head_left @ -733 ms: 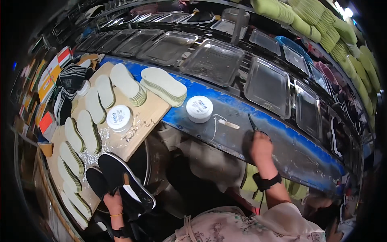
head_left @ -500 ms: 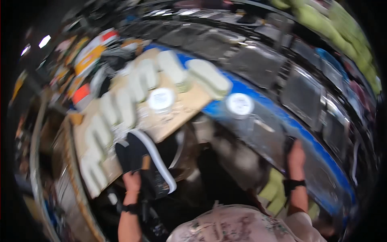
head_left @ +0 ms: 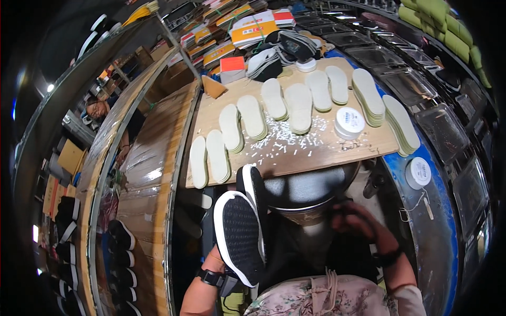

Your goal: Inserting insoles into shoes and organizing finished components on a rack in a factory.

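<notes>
On the left, my left hand [head_left: 214, 262] grips a pair of black shoes with white edges. The nearer shoe [head_left: 237, 239] turns its dark textured sole up, and the other shoe [head_left: 253, 184] shows partly behind it. Most of the left hand's fingers are hidden by the shoes. My right hand [head_left: 354, 221] is in shadow beside a round dark-topped drum [head_left: 311, 192]; its fingers are dim and blurred, and I cannot make out anything in them. Beyond both hands, several stacks of pale insoles [head_left: 299, 105] stand in a curved row on a wooden board [head_left: 321, 158].
White scraps [head_left: 284, 138] and a round white tub [head_left: 349, 122] lie on the board. Another tub [head_left: 418, 173] sits on the blue-edged metal table [head_left: 421, 226] at right. At left stands a rack [head_left: 168, 237] with shoes; a person [head_left: 116, 113] is behind it. Shoe boxes [head_left: 253, 31] pile up behind.
My view has swung left. My right hand has come off the metal table toward the drum. The shoes in my left hand have turned, and the sole now shows.
</notes>
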Demonstrator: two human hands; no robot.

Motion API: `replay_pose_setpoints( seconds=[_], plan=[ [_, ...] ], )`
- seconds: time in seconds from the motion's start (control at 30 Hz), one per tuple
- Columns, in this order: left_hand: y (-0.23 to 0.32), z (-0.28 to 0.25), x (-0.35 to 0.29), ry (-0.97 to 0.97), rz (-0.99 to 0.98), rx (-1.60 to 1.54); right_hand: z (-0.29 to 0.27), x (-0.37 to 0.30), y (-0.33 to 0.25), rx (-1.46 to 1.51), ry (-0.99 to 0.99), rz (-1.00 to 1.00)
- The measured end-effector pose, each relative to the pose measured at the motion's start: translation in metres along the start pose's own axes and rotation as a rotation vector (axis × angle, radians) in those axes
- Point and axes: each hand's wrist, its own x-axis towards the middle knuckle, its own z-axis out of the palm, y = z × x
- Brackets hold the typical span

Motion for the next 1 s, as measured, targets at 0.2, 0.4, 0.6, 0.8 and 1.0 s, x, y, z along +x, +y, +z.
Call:
replay_pose_setpoints(
  seconds=[0.2,0.4,0.6,0.8,1.0],
  plan=[
    [-0.012,-0.001,-0.025,-0.242,-0.004,-0.074,0.114,0.061,-0.008,-1.021,-0.010,-0.477],
    [-0.012,0.008,-0.019,-0.126,-0.216,-0.393,0.120,0.068,-0.002,-1.180,0.030,-0.376],
    [-0.027,-0.014,0.004,-0.047,-0.218,-0.248,0.100,0.049,0.009,-1.011,0.049,-0.302],
    [-0.039,-0.004,0.013,0.012,-0.136,0.226,0.103,0.027,-0.003,-1.035,0.099,-0.321],
    [-0.042,0.009,0.022,-0.054,-0.043,0.500,0.083,0.034,0.004,-0.992,0.123,-0.466]
  ],
)
